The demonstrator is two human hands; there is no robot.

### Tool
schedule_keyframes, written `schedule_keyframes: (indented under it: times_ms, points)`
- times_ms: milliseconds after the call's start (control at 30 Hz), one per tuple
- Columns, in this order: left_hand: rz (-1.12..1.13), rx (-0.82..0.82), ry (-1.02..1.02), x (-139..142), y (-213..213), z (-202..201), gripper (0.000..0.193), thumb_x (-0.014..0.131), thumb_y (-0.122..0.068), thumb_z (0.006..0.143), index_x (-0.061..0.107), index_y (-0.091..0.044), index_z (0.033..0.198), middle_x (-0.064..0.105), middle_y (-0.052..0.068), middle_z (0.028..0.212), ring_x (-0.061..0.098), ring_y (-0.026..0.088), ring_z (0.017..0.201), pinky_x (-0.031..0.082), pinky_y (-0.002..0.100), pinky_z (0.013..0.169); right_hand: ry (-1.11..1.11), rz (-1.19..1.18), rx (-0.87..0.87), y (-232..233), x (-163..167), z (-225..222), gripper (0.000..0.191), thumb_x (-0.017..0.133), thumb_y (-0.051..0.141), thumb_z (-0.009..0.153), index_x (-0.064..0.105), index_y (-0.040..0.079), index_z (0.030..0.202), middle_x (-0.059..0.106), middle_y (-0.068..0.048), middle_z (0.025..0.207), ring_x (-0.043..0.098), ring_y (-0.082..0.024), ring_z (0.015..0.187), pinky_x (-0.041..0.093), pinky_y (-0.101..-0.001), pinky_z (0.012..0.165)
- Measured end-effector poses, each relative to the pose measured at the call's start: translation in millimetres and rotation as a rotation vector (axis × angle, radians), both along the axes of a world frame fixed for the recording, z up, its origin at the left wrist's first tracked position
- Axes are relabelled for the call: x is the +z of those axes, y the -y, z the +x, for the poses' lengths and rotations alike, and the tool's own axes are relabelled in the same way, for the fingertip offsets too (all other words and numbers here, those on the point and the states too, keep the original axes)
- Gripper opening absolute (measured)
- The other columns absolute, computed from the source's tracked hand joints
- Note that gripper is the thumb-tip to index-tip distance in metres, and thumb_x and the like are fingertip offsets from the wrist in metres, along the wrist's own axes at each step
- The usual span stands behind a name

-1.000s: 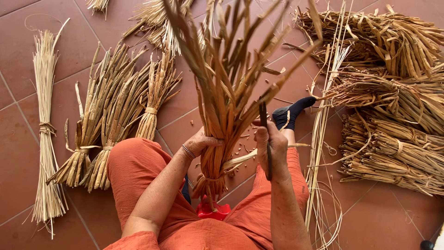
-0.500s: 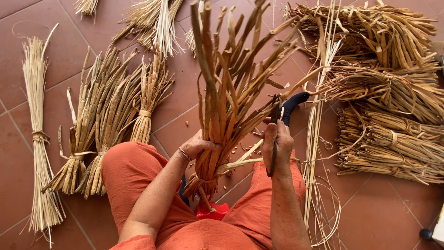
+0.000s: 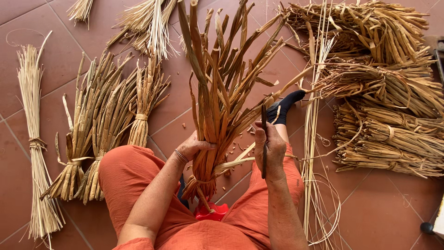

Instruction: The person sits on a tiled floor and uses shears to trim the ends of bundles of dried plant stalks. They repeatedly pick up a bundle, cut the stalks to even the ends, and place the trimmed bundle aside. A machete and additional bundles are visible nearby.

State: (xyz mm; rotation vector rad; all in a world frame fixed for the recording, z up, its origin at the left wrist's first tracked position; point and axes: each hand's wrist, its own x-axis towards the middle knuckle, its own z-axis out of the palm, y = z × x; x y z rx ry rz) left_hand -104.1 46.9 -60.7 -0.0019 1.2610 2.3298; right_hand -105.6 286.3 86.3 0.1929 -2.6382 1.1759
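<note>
Left hand (image 3: pixel 196 147) is wrapped around the neck of a fanned bundle of dried leaves (image 3: pixel 217 92), fingers closed on it just above the tie, the bundle standing upright between the knees over the tiled floor (image 3: pixel 185 115). Right hand (image 3: pixel 272 150) is curled shut around a thin dark tool (image 3: pixel 263 139), held upright just beside the bundle, with a pale strip (image 3: pixel 236 162) running from the tie towards that hand. A black sock (image 3: pixel 284 105) shows beyond it. To the left lie tied sheaves (image 3: pixel 97 129) and a slim pale straw bundle (image 3: pixel 34 134). To the right, a big heap of stacked bundles (image 3: pixel 388 102), and long loose strands (image 3: pixel 314 139) between heap and knee. Something red (image 3: pixel 210 213) sits under the bundle's base.
</note>
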Motion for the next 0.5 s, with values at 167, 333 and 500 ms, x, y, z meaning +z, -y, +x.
schedule_keyframes:
  times_ms: [167,333,500]
  points:
    - [0.012,-0.007,0.02,2.9,-1.2,1.9,0.072,0.083,-0.009,0.067,0.058,0.0,0.134,0.072,0.016,0.116,0.069,0.03,0.107,0.057,0.045,0.1,-0.091,0.047,0.03,-2.3,-2.4,0.1,0.063,0.039,0.059,0.11,0.068,0.003,0.116,0.071,-0.01,0.085,0.072,-0.019,0.076,0.055,-0.0326,0.064]
    - [-0.005,0.003,0.006,5.5,-1.5,0.6,0.07,0.082,-0.009,0.068,0.059,0.0,0.133,0.072,0.016,0.117,0.069,0.029,0.107,0.057,0.044,0.1,-0.087,0.141,-0.032,-6.9,-2.5,-3.7,0.064,0.039,0.06,0.108,0.069,0.003,0.115,0.071,-0.011,0.086,0.072,-0.022,0.077,0.055,-0.0349,0.065]
    - [-0.027,-0.003,-0.001,6.4,-3.2,1.4,0.069,0.082,-0.008,0.067,0.06,0.0,0.132,0.073,0.015,0.116,0.07,0.028,0.105,0.057,0.044,0.099,-0.035,0.162,-0.037,-6.8,-5.2,-2.8,0.066,0.039,0.062,0.105,0.069,0.004,0.115,0.071,-0.011,0.083,0.071,-0.023,0.074,0.054,-0.0367,0.065]
